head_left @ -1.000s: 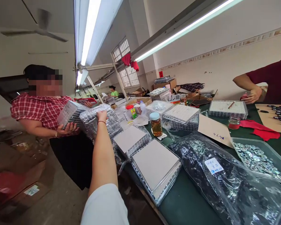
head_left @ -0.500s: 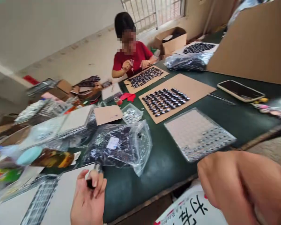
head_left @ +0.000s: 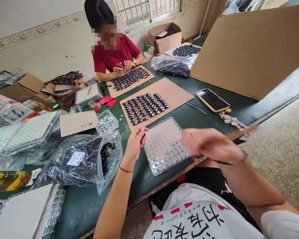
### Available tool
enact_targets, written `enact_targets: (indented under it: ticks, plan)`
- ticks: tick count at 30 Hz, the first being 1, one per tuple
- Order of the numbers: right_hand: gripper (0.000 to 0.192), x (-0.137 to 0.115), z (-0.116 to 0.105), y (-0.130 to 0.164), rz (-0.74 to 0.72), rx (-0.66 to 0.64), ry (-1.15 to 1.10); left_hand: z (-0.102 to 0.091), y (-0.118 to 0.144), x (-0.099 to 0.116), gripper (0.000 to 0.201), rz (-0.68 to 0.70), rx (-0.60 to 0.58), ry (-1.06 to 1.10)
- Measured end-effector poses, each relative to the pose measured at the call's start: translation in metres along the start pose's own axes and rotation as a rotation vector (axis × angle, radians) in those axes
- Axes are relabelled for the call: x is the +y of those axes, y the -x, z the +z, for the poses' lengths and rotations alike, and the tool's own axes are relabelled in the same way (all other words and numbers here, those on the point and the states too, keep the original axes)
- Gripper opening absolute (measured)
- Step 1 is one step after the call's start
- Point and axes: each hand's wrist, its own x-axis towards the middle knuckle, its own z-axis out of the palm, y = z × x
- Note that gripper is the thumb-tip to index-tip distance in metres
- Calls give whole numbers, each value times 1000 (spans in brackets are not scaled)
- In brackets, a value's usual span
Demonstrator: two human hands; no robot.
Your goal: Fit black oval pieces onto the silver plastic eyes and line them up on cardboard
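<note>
My left hand (head_left: 136,143) hovers at the left edge of a clear cell tray (head_left: 164,137), fingertips pinched on a small black piece (head_left: 143,134). Silver discs fill the tray's front rows; the far cells look bare. My right hand (head_left: 209,146) is over the tray's right corner, blurred by motion, so its hold is unclear. Just beyond the tray lies a cardboard sheet (head_left: 179,91) with rows of black pieces (head_left: 144,106).
To the left lie a plastic bag of black parts (head_left: 84,159), a small tub of silver discs (head_left: 108,122) and stacked trays (head_left: 27,131). Tweezers (head_left: 195,107), a phone (head_left: 212,99) and a big cardboard panel (head_left: 251,46) are at right. A person in red (head_left: 114,54) works opposite.
The view swung from a person taking wrapped trays at the table's left end to the seat. My left hand, pinching a black piece, moved to the clear tray; my right hand came over it.
</note>
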Motion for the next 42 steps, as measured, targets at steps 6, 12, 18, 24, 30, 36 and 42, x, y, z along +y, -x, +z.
enact_targets:
  ticks: [6, 12, 18, 24, 30, 36, 42]
  plan:
    - [44, 65, 3, -16, 201, 63, 26, -10, -3, -31, 26, -57, 123, -91]
    - [19, 69, 18, -33, 206, -308, 215, -9, 1, -35, 24, -17, 170, -50]
    - [29, 66, 49, -60, 62, -603, 417, -8, -1, -40, 22, -81, 189, 136]
    - [30, 76, 51, -56, -39, -580, 302, -14, 0, -39, 27, -102, 156, -16]
    - [22, 83, 33, -55, -84, -277, 361, -4, 13, -32, 26, 27, 82, -533]
    - [20, 91, 32, -53, -136, -251, 436, 2, 18, -34, 28, 181, 74, -824]
    - [21, 95, 34, -51, -157, -256, 472, -3, 15, -34, 26, 194, 39, -964]
